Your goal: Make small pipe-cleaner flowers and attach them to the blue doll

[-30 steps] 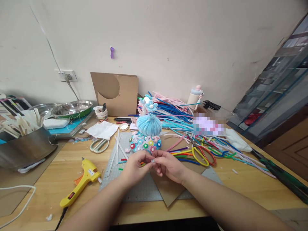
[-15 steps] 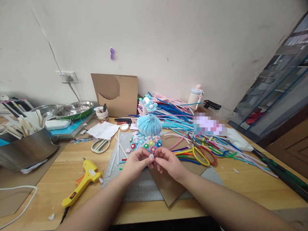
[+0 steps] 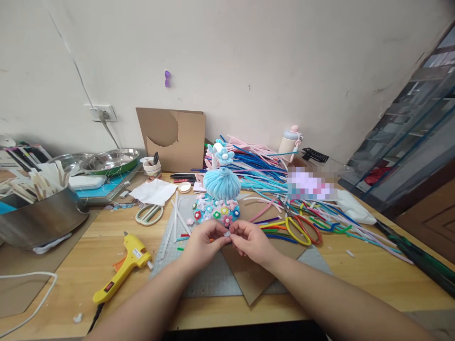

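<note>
Between the fingertips of both hands is a small pale piece [image 3: 226,233], too small to make out well. My left hand [image 3: 206,240] pinches it from the left, and my right hand [image 3: 250,240] pinches it from the right, the two nearly touching. Just behind them stands a fuzzy craft figure with a light blue ribbed dome [image 3: 222,183], blue and white flowers [image 3: 222,152] on top and a base covered in colourful small flowers [image 3: 216,208]. Under the hands lie a brown cardboard piece [image 3: 249,279] and a grey cutting mat [image 3: 206,279].
A yellow glue gun [image 3: 124,270] and white-handled scissors [image 3: 149,214] lie left. Beyond are a metal pot of sticks [image 3: 46,218] and a green bowl [image 3: 112,162]. Right are yellow-and-orange-handled scissors [image 3: 298,229], pipe cleaners [image 3: 256,163] and a bottle [image 3: 289,144].
The fingers of both hands have shifted slightly around the pale piece, which is now more covered by them. The whole view has moved a little.
</note>
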Demonstrator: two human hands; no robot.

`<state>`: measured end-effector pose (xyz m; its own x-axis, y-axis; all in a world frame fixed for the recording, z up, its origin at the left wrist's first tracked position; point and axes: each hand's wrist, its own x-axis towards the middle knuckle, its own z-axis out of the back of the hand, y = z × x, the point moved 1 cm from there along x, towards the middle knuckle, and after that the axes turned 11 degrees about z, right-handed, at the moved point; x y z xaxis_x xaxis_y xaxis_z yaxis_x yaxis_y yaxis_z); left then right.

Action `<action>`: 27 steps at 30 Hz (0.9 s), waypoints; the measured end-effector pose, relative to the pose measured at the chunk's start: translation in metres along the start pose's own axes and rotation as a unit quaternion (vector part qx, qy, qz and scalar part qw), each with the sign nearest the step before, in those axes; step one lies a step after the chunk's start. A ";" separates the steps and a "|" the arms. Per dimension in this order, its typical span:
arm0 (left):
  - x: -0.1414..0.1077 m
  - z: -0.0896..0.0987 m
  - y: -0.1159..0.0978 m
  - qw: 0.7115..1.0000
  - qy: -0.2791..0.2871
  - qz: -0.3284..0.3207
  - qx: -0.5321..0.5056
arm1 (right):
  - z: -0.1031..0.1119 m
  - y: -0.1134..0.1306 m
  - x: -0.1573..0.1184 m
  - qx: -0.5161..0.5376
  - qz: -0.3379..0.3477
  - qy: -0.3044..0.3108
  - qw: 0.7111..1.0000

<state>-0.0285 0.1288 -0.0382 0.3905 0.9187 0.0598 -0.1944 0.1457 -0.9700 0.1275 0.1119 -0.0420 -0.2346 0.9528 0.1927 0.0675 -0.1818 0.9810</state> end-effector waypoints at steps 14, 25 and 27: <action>-0.002 -0.002 -0.006 0.997 -0.023 -0.072 0.012 | 0.002 -0.002 0.001 0.057 -0.047 -0.015 0.997; -0.004 0.001 -0.005 0.988 -0.026 -0.125 0.081 | 0.001 -0.008 0.001 0.088 -0.091 0.049 0.991; -0.004 0.001 -0.006 0.986 -0.028 -0.133 0.096 | 0.003 -0.008 0.002 0.084 -0.097 0.052 0.990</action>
<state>-0.0297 0.1243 -0.0326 0.4019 0.8564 0.3242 -0.2611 0.4465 -0.8558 0.1295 0.1159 -0.0491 -0.3571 0.9340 0.0103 0.1698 0.0541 0.9840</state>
